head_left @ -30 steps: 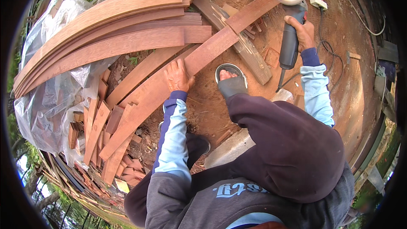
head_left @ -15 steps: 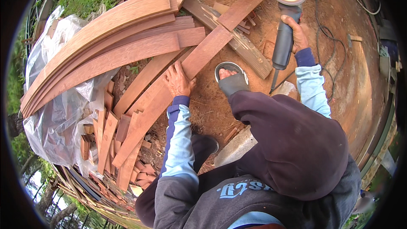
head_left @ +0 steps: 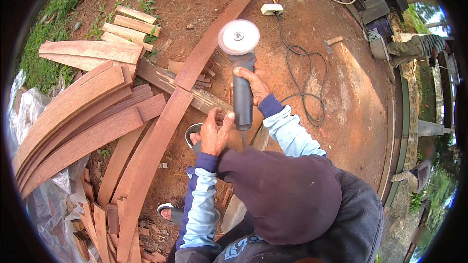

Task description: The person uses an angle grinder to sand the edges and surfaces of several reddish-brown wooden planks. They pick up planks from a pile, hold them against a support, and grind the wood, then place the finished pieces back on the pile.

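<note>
My right hand (head_left: 256, 84) is wrapped round the dark body of an angle grinder (head_left: 242, 98). Its pale round disc (head_left: 238, 36) points away from me, above the ground. Beside the grinder's rear end is my left hand (head_left: 215, 132), thumb raised and fingers loosely curled apart, with nothing visible in it. Just left of that hand, a long reddish-brown plank (head_left: 157, 161) slants from lower left to upper right. Its far end meets a second plank (head_left: 219, 28) over a thick weathered timber beam (head_left: 168, 82).
Curved boards (head_left: 80, 112) are stacked at left over clear plastic sheeting (head_left: 51, 214). A black cord (head_left: 303, 68) loops at right from a white socket block (head_left: 271, 9). A small hammer-like tool (head_left: 334, 41) lies beyond it. Another person (head_left: 414, 48) is at the far right.
My left hand has let go of the plank and come right, near the grinder. My right hand has brought the grinder in closer to the left hand. The view has shifted.
</note>
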Demonstrator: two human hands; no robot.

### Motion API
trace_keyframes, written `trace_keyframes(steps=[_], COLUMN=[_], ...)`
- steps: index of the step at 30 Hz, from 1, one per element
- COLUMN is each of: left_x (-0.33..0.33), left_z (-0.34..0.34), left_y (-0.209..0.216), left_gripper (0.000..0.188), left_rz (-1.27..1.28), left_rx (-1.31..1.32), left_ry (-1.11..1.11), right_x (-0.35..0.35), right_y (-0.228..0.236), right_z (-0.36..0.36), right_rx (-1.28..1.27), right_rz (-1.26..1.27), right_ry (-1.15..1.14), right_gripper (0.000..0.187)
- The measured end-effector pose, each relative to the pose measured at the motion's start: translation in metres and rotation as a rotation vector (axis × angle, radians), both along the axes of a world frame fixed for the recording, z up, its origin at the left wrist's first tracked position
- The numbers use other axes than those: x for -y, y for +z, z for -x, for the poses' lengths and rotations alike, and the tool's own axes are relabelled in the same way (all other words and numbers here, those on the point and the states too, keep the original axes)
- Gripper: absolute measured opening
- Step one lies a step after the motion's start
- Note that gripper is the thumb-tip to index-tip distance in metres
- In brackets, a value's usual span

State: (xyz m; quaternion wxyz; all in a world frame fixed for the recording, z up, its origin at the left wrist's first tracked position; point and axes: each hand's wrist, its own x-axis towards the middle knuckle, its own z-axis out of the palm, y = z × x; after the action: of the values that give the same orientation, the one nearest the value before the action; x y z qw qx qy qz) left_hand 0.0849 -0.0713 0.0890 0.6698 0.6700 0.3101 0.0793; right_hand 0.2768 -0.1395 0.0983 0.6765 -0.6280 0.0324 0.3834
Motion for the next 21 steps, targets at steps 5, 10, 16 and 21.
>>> trace_keyframes(steps=[5, 10, 16, 21], left_x=[0.012, 0.006, 0.007, 0.006], left_z=[-0.036, -0.033, -0.029, -0.024], left_y=[0.004, 0.018, 0.024, 0.025], left_gripper=[0.062, 0.051, 0.045, 0.046], left_rz=[0.412, 0.512, 0.500, 0.524], left_rx=[0.084, 0.034, 0.118, 0.082], left_ry=[-0.091, -0.090, -0.036, -0.018], right_x=[-0.008, 0.000, -0.001, 0.002], right_y=[0.018, -0.011, -0.009, -0.030], right_z=[0.022, 0.020, 0.028, 0.036], right_rx=[-0.005, -0.148, -0.399, -0.425], right_rz=[-0.002, -0.266, -0.445, -0.472], right_ry=[0.010, -0.011, -0.007, -0.025], right_gripper=[0.037, 0.057, 0.071, 0.065])
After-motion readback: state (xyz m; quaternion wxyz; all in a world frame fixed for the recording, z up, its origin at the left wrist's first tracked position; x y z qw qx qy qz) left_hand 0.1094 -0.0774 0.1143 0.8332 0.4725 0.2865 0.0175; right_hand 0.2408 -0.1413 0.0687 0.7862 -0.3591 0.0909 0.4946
